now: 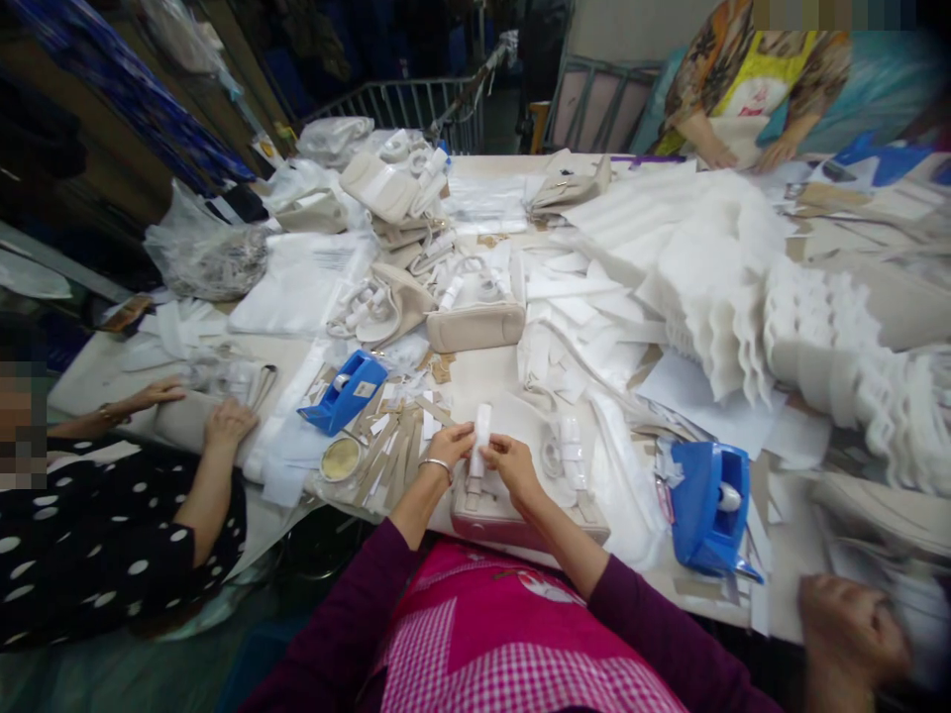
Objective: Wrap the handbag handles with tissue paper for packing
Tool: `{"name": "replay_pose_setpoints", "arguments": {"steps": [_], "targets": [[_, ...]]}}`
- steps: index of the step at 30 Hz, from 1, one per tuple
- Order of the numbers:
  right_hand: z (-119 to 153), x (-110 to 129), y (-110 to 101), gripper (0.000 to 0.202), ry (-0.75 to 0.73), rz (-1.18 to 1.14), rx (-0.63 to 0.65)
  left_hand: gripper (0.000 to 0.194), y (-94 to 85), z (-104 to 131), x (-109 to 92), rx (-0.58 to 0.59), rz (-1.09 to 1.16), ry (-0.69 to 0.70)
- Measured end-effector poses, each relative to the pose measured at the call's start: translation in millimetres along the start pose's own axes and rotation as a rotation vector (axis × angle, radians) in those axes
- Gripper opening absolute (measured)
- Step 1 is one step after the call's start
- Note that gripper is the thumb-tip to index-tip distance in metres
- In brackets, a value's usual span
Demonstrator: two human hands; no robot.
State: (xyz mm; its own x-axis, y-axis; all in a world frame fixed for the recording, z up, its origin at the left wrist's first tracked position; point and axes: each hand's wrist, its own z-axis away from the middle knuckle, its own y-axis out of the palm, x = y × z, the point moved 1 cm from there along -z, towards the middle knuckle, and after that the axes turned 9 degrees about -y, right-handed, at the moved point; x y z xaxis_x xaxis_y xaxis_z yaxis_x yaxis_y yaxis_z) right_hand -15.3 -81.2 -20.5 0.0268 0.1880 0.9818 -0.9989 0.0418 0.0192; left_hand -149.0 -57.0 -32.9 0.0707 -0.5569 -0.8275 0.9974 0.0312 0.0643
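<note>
A pale beige handbag [554,525] lies in front of me at the table's near edge. One of its straps [480,451] stands up, wrapped in white padding. My left hand [452,452] pinches this strap from the left, fingers closed near its upper part. From the other side, my right hand [512,467] has thumb and fingers closed on the same strap. On the bag's right side there is another white-wrapped strap part [572,451] beside a small round wrapped piece [551,458].
Blue tape dispensers stand left [346,391] and right [709,505] of me. A round tin [340,459] sits near paper strips [397,451]. Another wrapped handbag [475,322] stands beyond. White foam sheets [698,257] are heaped right. Co-workers' hands are at the left, far right and near right.
</note>
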Motion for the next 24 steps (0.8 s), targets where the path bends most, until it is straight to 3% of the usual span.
{"name": "replay_pose_setpoints", "arguments": {"steps": [3, 11, 18, 22, 24], "targets": [[2.7, 0.6, 2.7, 0.031, -0.048, 0.06, -0.019, 0.036, 2.4, 3.4, -4.3, 0.02, -0.054, 0.03], [2.6, -12.4, 6.6, 0.029, -0.032, 0.134, -0.233, 0.027, 8.2, 2.5, -8.9, 0.015, -0.154, 0.114], [2.1, -13.6, 5.6, 0.024, -0.021, 0.148, -0.283, 0.024, 11.6, -2.0, -6.4, 0.023, -0.234, 0.145], [9.0, -20.9, -0.4, 0.019, 0.098, 0.149, -0.269, 0.021, 16.8, -9.9, -0.9, 0.171, -0.346, 0.125], [12.8, -25.1, -6.8, 0.026, 0.169, 0.108, -0.29, 0.019, 18.5, -14.5, 0.9, 0.2, -0.465, 0.155]]}}
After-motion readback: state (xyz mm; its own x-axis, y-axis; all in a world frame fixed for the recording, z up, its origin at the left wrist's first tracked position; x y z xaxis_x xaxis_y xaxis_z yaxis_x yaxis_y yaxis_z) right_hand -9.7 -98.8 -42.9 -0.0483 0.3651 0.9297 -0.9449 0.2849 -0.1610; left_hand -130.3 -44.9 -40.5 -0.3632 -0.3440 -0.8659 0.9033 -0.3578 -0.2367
